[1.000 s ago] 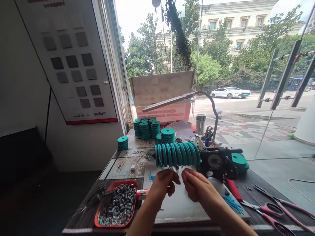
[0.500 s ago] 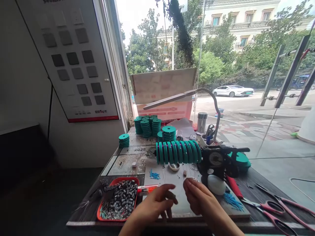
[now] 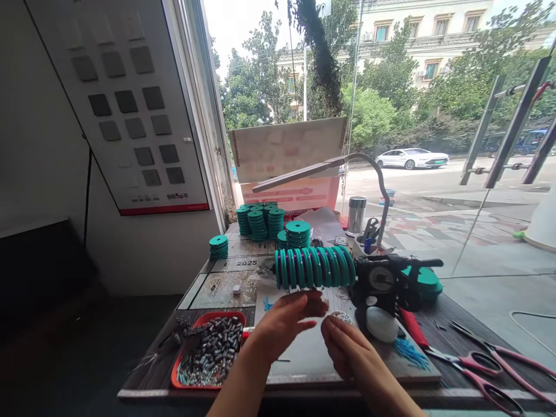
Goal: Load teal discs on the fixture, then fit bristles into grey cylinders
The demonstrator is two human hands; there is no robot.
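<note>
My left hand (image 3: 289, 324) is stretched over the pale work board (image 3: 299, 365), thumb apart from the fingers, just below a row of green spools (image 3: 315, 267) on a black winder (image 3: 382, 281). Nothing shows between its fingers. My right hand (image 3: 350, 347) is closed in a pinch at the board's right half; whatever its fingertips hold is hidden or too small to make out. Close behind that hand lies a patch of small whitish beads (image 3: 343, 317), partly covered by it. Left of my hands, a red tray (image 3: 174, 376) holds dark metal cylinders (image 3: 221, 341) and small bits.
Stacks of green spools (image 3: 256, 225) stand at the back. A lamp (image 3: 304, 174) arches over the table. On the right lie scissors (image 3: 469, 365), pliers (image 3: 499, 353), blue strips (image 3: 410, 354) and a rounded white object (image 3: 382, 324). A metal cup (image 3: 357, 215) stands by the window.
My left hand has moved up and forward, now covering the small round dish and part of the blue strips. My right hand stays pinched in nearly the same place. A thin dark piece shows on the board.
</note>
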